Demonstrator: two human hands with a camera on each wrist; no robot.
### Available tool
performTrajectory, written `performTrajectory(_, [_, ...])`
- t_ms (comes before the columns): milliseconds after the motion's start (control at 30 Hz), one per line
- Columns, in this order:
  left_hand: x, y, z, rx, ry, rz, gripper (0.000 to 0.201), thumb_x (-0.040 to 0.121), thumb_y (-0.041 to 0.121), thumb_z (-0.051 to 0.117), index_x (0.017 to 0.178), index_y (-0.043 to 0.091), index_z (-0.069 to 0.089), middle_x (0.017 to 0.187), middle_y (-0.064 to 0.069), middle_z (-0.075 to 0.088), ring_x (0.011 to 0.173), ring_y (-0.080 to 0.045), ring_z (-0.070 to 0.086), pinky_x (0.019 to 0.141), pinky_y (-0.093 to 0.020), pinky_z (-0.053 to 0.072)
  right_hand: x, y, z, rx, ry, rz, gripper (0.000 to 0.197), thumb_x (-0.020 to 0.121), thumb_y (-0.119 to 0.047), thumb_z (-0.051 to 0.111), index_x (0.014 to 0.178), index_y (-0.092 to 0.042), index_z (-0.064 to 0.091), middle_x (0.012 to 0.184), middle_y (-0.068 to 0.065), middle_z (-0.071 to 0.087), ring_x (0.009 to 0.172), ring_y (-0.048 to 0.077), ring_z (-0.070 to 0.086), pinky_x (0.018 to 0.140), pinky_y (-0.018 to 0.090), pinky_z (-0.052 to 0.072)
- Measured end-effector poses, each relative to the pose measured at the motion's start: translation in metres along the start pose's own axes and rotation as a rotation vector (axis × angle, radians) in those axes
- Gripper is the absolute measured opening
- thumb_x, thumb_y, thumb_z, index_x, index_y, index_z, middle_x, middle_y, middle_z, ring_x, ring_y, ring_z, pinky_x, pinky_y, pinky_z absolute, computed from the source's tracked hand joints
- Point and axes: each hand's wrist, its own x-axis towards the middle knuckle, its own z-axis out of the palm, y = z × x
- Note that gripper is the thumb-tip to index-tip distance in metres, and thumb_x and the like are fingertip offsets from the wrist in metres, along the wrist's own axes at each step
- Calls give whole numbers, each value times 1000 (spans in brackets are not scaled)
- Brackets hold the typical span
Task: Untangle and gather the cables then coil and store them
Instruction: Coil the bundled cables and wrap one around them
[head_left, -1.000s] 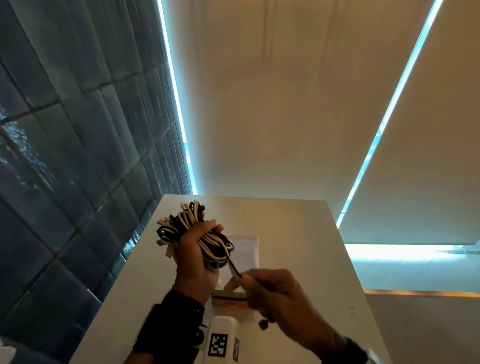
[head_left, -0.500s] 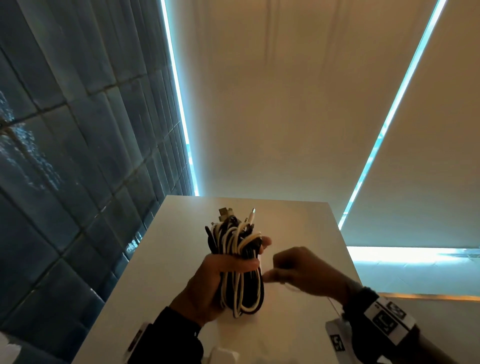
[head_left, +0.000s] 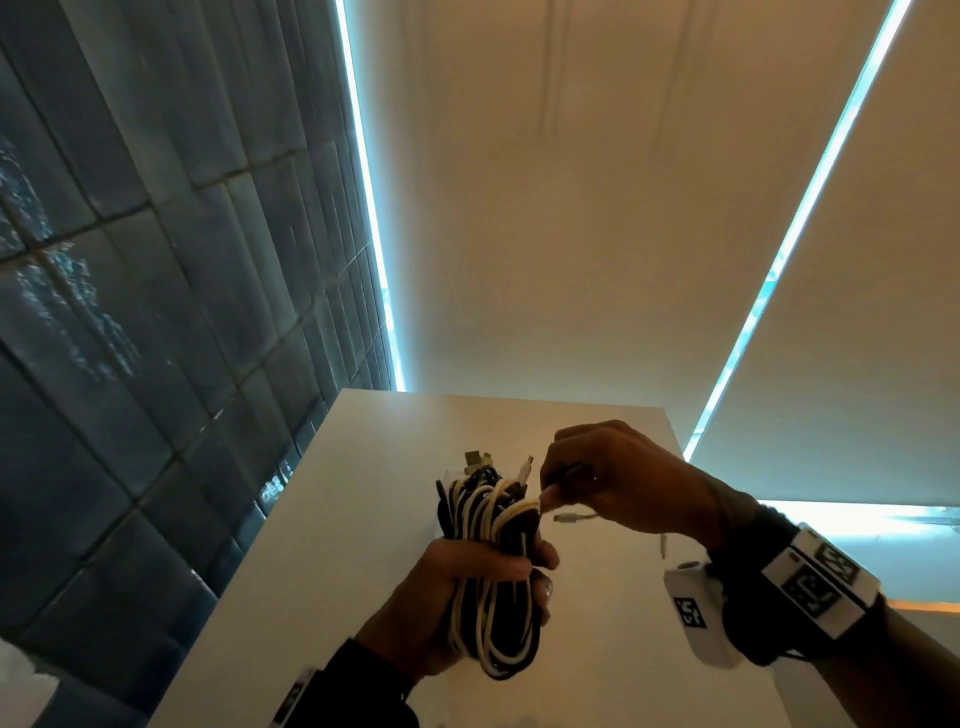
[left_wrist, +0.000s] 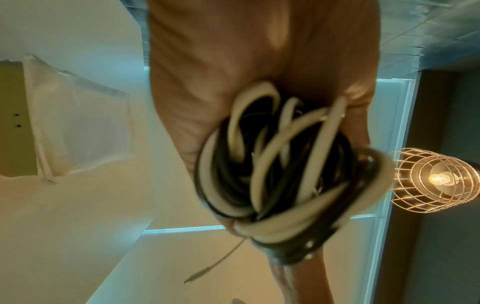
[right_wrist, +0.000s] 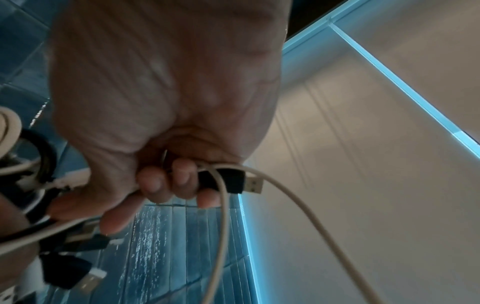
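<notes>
My left hand (head_left: 467, 587) grips a coiled bundle of black and white cables (head_left: 491, 561) upright above the white table (head_left: 363, 519). Plug ends (head_left: 475, 460) stick out of the bundle's top. Just right of that top, my right hand (head_left: 597, 478) pinches a white strand coming off the bundle. In the right wrist view its curled fingers (right_wrist: 166, 181) also hold a black USB plug (right_wrist: 233, 181) and a loose white cable (right_wrist: 298, 205). The left wrist view shows the bundle (left_wrist: 280, 164) end-on, wedged in my left hand (left_wrist: 233, 82).
A clear plastic bag (left_wrist: 78, 127) lies flat on the table. A loose white cable end (head_left: 571, 517) hangs below my right hand. A dark tiled wall (head_left: 156, 312) runs along the table's left side. A caged lamp (left_wrist: 436, 179) glows in the left wrist view.
My left hand turned the bundle upright and brought it nearer. My right hand rose from the table's near edge to the bundle's top and took hold of a white strand.
</notes>
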Motion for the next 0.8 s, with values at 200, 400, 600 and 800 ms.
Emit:
performTrajectory(200, [-7,5,-7,-48,7,33,60,55,-3,75,114,1,66,78,-17,61,64,-26,60,62,-37,53,-9,3,-10,78,40,69,11,88,-26,68,91,-17,73,76,-21,59,75,1,61,66,10,44])
performTrajectory(400, [-6,11,-5,209,24,-40,39,59,-2,66,97,0,69,70,-14,57,61,-24,58,62,-35,51,-17,-5,-17,184,48,163,8,83,-28,73,77,-25,69,59,-18,60,59,2,56,58,10,42])
performTrajectory(600, [-5,10,-8,132,123,9,33,53,0,71,85,0,63,68,-15,55,61,-26,57,66,-37,49,-36,-7,-2,774,175,315,13,85,-17,67,88,-5,73,63,1,62,49,19,59,53,28,50])
performTrajectory(800, [2,-2,-12,-97,220,86,25,49,2,74,74,5,71,71,-13,62,64,-25,62,65,-35,53,-48,-14,37,1120,380,536,17,81,-11,68,90,2,74,73,12,61,52,19,50,51,31,49])
